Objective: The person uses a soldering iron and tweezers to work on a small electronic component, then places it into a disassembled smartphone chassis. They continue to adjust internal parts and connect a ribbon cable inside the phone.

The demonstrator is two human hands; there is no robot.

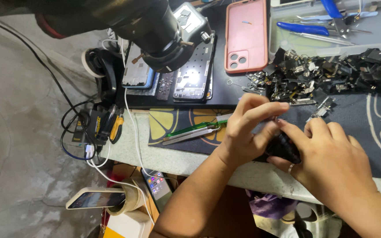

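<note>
Both my hands meet over the dark work mat (371, 132) near the table's front edge. My left hand (248, 130) curls its fingers over a small black part (283, 147), thumb and forefinger pinched at its top. My right hand (331, 161), with a ring on one finger, grips the same black part from the right side. Most of the part is hidden by my fingers. A pile of small dark phone parts (323, 75) lies just beyond my hands.
A microscope head (155, 31) hangs over stripped phone frames (195, 75) on a black pad. A pink phone case (246, 35) and a clear tray of blue-handled tools (331, 26) sit behind. A green toothbrush and tweezers (195, 130) lie left of my hands. Cables, tape roll and phones (111, 198) are lower left.
</note>
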